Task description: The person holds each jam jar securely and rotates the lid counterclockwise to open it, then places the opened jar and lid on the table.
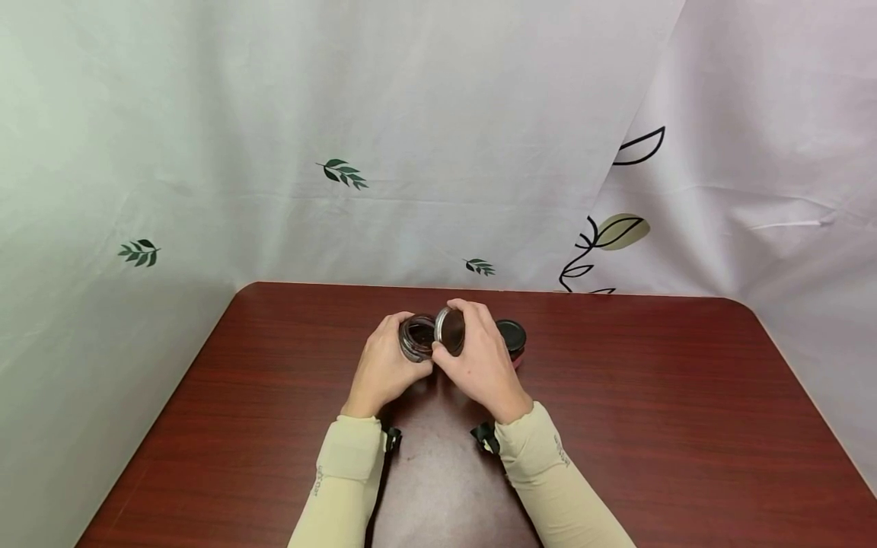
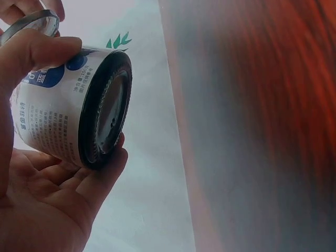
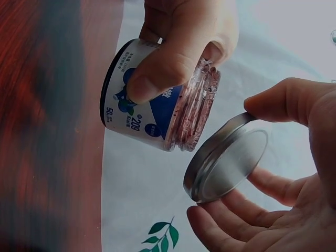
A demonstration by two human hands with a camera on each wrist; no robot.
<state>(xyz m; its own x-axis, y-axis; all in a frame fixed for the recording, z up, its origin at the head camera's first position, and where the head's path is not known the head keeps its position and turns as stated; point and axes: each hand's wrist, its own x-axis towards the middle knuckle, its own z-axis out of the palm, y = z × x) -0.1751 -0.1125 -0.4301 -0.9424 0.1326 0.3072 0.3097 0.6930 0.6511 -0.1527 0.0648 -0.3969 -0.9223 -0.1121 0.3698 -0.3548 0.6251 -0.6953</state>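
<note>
My left hand point(image 1: 385, 364) grips a small glass jar point(image 3: 121, 113) round its side, with a white and blue label picturing blueberries. The jar's mouth is uncovered, and dark reddish residue clings to the glass near its rim. In the left wrist view the jar point(image 2: 55, 118) is tilted, its base turned to the camera. My right hand point(image 1: 483, 365) holds a round metal lid point(image 3: 226, 163) by its edge between thumb and fingers. The lid stands tipped beside the jar's mouth, and a gap shows between them in the right wrist view.
A second jar with a black top point(image 1: 511, 335) stands on the table just beyond my right hand, partly hidden by it. The reddish-brown wooden table point(image 1: 651, 411) reaches back to a pale curtain point(image 1: 411, 114) printed with leaves.
</note>
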